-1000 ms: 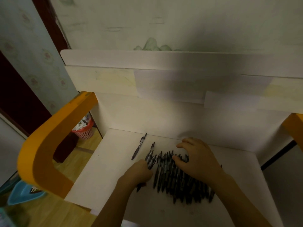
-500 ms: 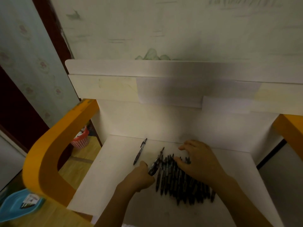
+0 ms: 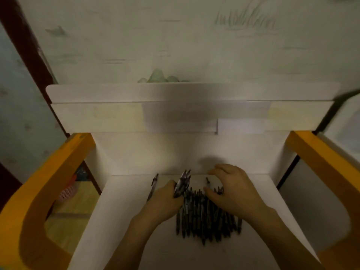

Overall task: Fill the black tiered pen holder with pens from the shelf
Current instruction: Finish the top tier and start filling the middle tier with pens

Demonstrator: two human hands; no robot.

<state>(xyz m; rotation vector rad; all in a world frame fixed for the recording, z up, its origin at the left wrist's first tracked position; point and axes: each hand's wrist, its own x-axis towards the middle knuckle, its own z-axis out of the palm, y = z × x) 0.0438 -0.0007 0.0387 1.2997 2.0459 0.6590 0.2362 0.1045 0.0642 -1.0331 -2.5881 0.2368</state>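
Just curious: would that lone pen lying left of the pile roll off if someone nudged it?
Probably it would roll a little: the lone pen looks slim and round on the flat white shelf. It seems stiff and light; a clip, if any, might stop it.

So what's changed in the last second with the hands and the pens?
The left hand has gathered a few pens from the pile's left edge and raised their tips. The right hand stays spread on the pile; the lone pen lies unmoved on the shelf.
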